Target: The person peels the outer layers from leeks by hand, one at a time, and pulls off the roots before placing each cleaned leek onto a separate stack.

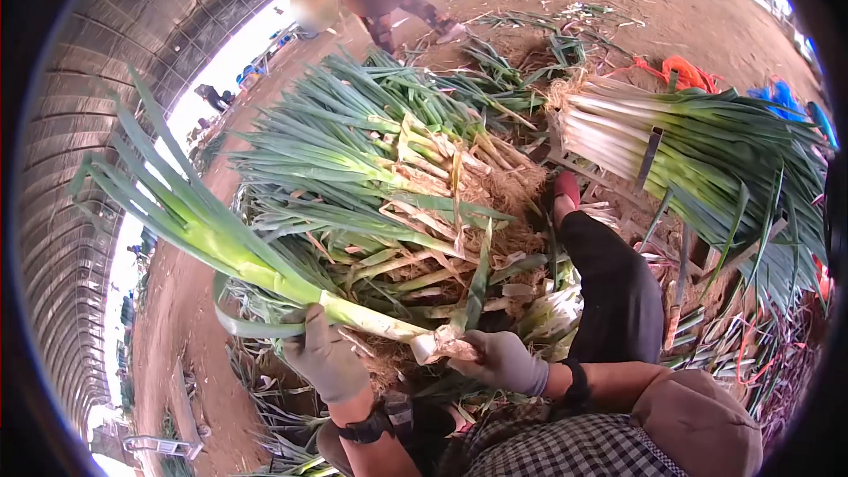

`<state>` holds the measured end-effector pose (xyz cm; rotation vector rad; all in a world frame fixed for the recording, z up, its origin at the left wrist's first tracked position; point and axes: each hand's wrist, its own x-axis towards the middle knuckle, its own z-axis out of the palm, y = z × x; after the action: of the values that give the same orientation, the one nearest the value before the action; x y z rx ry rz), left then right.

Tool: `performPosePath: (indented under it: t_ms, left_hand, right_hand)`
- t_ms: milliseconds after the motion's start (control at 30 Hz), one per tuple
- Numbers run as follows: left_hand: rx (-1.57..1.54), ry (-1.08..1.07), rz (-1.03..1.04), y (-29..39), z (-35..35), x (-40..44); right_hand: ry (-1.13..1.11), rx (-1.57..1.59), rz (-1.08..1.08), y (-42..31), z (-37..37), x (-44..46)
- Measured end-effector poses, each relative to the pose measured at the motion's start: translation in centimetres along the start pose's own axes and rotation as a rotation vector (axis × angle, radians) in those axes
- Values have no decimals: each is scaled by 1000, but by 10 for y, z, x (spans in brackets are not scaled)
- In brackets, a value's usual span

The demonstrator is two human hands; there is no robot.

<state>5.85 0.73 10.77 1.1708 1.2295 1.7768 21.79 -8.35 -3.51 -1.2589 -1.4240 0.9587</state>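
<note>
My left hand (327,358), in a grey glove, is closed round the stem of a large green onion (367,318). The onion lies slanted across the view, its long green leaves spreading to the upper left and its pale root end to the right. At that root end my gloved right hand (503,362) is closed, its fingers pinching brownish outer skin. A loose leaf (480,278) stands up beside the root end; whether it is detached, I cannot tell. Just beyond both hands lies a big heap of untrimmed green onions (353,155), with dry leaves and tangled roots.
Cleaned green onions (618,128) lie stacked in a wooden frame (698,252) at the right. My dark-trousered leg (614,278) extends between heap and frame. Leaf scraps and orange netting (689,73) lie on the soil. Another person (380,0) is at the far side.
</note>
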Motion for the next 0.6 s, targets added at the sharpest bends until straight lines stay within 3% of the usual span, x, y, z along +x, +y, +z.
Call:
performPosePath:
  t_ms: [100, 167, 200, 233, 267, 333, 400, 533, 567, 600]
  left_hand:
    - [12, -77, 36, -2, -4, -2]
    - [111, -279, 74, -11, -9, -15]
    - [166, -415, 99, -26, -13, -27]
    - [68, -429, 64, -34, -4, -43]
    - [-2, -419, -108, -43, -9, -52]
    - [-88, -446, -308, -47, -16, -66]
    - [32, -596, -451, -57, -33, -83]
    - [296, -1055, -955, -74, -56, -115]
    - [297, -1044, -954, -78, -63, -114]
    - [204, -885, -1063, -82, -73, -110]
  right_hand:
    - [8, 8, -17, 1, 5, -1]
    - [-74, 611, -45, 9, 14, 7]
    - [-74, 612, -44, 1, 5, 9]
    - [-38, 298, -62, -14, -12, 12]
    - [0, -15, -79, -22, -23, 15]
    - [100, 12, -110, -24, -37, 16]
    - [137, 161, -129, -15, -42, 17]
    - [109, 203, -204, -4, -51, 22]
    - [116, 232, -240, -2, -51, 23]
    - [96, 215, -245, -2, -55, 23]
